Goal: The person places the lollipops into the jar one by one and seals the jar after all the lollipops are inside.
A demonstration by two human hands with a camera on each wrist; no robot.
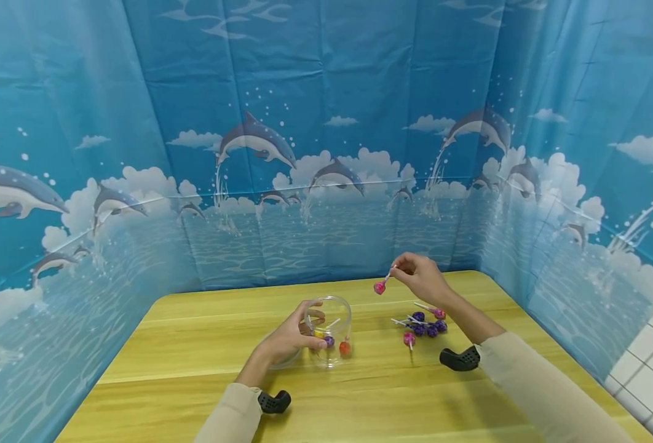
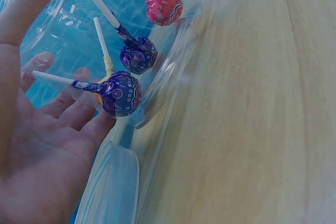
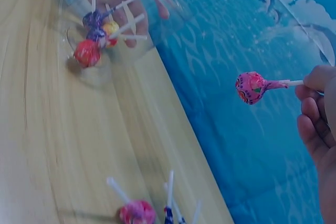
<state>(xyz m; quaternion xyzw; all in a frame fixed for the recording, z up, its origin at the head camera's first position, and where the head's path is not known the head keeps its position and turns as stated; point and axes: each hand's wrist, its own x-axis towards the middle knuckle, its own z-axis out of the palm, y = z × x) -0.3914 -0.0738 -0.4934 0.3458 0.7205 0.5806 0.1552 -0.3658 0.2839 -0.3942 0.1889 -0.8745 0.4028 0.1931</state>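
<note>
My left hand (image 1: 292,337) holds a clear plastic jar (image 1: 334,303) on the table, its fingers wrapped round the side. Inside lie several wrapped lollipops: a red one (image 2: 165,8), two purple ones (image 2: 138,55) and a yellow one (image 1: 319,333) partly hidden behind them. To the right and higher up, my right hand (image 1: 419,275) pinches a pink lollipop (image 3: 250,87) by the end of its white stick, head pointing down and left in the head view. This lollipop hangs above the table, apart from the jar.
Several purple lollipops (image 1: 418,330) and pink ones (image 1: 409,338) lie in a loose pile on the wooden table (image 1: 205,344), right of the jar. A translucent lid (image 2: 113,182) is beside the jar, near my left hand. A dolphin-print curtain (image 1: 326,234) borders the table's back and sides.
</note>
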